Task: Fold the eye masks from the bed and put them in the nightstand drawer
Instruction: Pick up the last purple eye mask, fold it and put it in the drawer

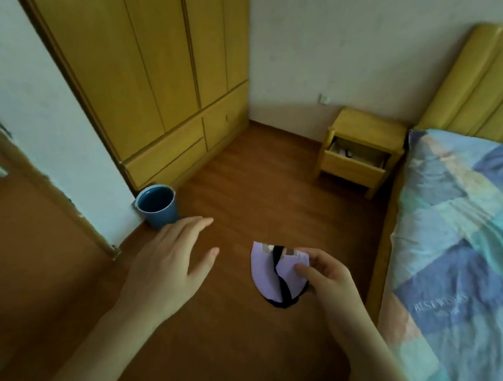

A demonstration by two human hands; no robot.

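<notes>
My right hand (328, 279) pinches a folded lilac eye mask (264, 275) with a black strap, held in the air above the floor. My left hand (171, 257) is to its left, fingers spread, holding nothing. Ahead on the right, against the wall, stands the yellow wooden nightstand (369, 128). Its drawer (352, 164) is pulled open, with something pale and dark lying inside. The bed (459, 232), under a blue and green patchwork cover, runs along the right edge. No other eye masks show on the visible part of it.
A blue bucket (156, 205) stands on the wooden floor at the wall corner on the left. A tall yellow wardrobe (151, 75) fills the back left. A brown door (26, 235) is at the far left. Open floor (260, 176) lies between me and the nightstand.
</notes>
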